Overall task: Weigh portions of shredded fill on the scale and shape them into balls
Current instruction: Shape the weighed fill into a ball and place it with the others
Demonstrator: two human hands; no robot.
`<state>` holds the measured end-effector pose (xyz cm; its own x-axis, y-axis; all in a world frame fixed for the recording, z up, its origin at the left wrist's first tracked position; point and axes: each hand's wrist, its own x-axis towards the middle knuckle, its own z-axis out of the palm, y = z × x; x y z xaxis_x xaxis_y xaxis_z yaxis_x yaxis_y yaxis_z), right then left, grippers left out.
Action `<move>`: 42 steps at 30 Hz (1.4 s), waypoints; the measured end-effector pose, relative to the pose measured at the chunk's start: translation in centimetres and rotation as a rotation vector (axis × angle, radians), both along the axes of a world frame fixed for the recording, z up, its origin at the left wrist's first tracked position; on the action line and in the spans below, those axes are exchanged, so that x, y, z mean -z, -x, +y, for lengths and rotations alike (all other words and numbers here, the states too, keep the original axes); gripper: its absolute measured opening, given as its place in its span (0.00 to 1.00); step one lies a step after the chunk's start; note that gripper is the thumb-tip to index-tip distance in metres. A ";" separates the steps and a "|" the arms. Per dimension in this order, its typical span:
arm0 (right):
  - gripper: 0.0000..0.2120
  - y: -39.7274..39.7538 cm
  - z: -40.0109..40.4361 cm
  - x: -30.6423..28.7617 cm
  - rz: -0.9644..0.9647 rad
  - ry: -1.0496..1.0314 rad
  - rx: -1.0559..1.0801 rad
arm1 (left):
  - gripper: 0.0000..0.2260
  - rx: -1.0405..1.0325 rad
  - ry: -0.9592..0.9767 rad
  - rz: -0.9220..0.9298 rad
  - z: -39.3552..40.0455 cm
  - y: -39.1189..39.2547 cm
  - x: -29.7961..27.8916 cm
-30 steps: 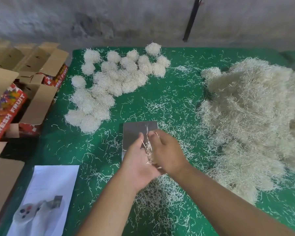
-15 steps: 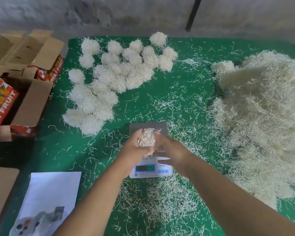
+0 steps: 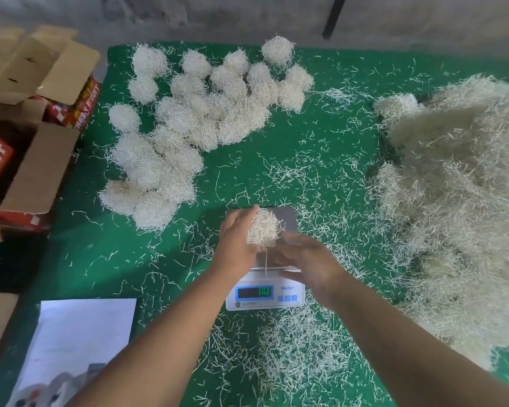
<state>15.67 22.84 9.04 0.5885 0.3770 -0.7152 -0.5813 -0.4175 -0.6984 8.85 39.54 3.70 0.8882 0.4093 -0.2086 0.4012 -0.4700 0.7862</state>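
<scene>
left hand (image 3: pixel 235 239) cups a fill ball (image 3: pixel 263 229) over the scale (image 3: pixel 265 292); right hand (image 3: pixel 309 264) flat open, blurred

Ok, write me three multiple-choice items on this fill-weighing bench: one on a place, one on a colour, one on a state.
1. Where is the big loose heap of pale shredded fill?
A. the table's right side
B. inside a carton
C. on the paper sheet

2. What colour is the cloth table cover?
A. red
B. green
C. grey

3. What is the left hand doing?
A. resting flat on the table
B. pressing a button
C. cupping a small wad of fill above the white digital scale

Answers: 1 A, the heap fills the right edge. 2 B, green shows between strands. 3 C, the fingers wrap the wad.
</scene>
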 end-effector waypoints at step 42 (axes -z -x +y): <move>0.06 1.9 -11.2 -2.4 -0.127 0.133 0.093 | 0.51 -0.022 -0.347 0.115 -2.0 1.8 -3.7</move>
